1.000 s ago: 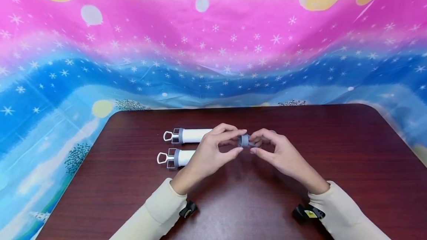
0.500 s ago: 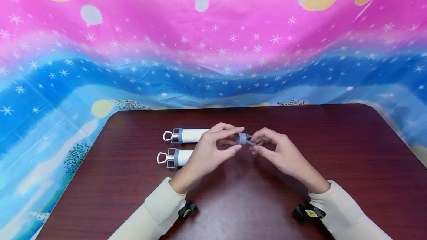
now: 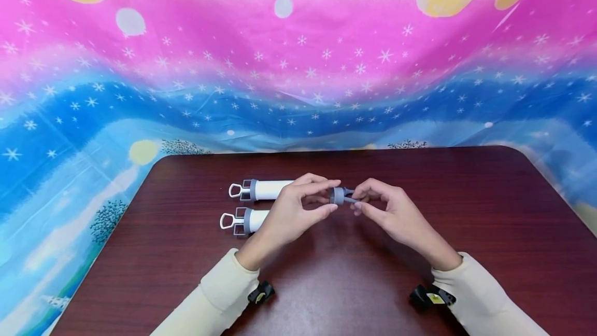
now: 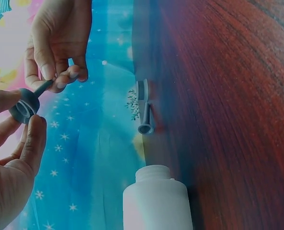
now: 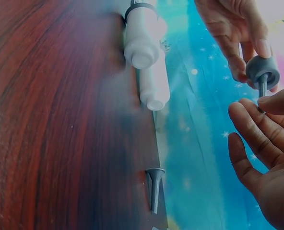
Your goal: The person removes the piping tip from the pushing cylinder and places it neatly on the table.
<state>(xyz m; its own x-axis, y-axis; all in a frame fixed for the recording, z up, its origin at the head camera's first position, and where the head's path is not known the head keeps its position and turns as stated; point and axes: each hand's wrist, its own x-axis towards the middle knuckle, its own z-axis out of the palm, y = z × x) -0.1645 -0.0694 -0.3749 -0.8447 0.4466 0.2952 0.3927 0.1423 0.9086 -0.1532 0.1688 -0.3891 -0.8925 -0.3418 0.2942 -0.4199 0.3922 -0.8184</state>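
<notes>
My left hand point(image 3: 296, 204) pinches a grey ring-shaped cap point(image 3: 337, 196) between thumb and fingers, above the table. A narrow grey stem point(image 4: 44, 87) sticks out of this cap, and the fingertips of my right hand point(image 3: 392, 209) pinch its end. In the left wrist view the cap's hollow side shows. Two white syringe-like tubes point(image 3: 272, 190) lie side by side left of the cap, with grey collars and white looped handles; my left hand hides their front ends in the head view. The wrist views show their stepped white necks point(image 4: 153, 173).
Another loose grey part point(image 5: 155, 189) with a flared end lies on the dark red-brown table point(image 3: 326, 294), beyond the held cap. A printed pink and blue cloth point(image 3: 298, 92) hangs behind the table's back edge. Black wrist cameras point(image 3: 261, 293) sit at both sleeves.
The grey cap has shifted slightly left with my left fingers, and more of its stem shows between the hands. The white tubes have stayed in place.
</notes>
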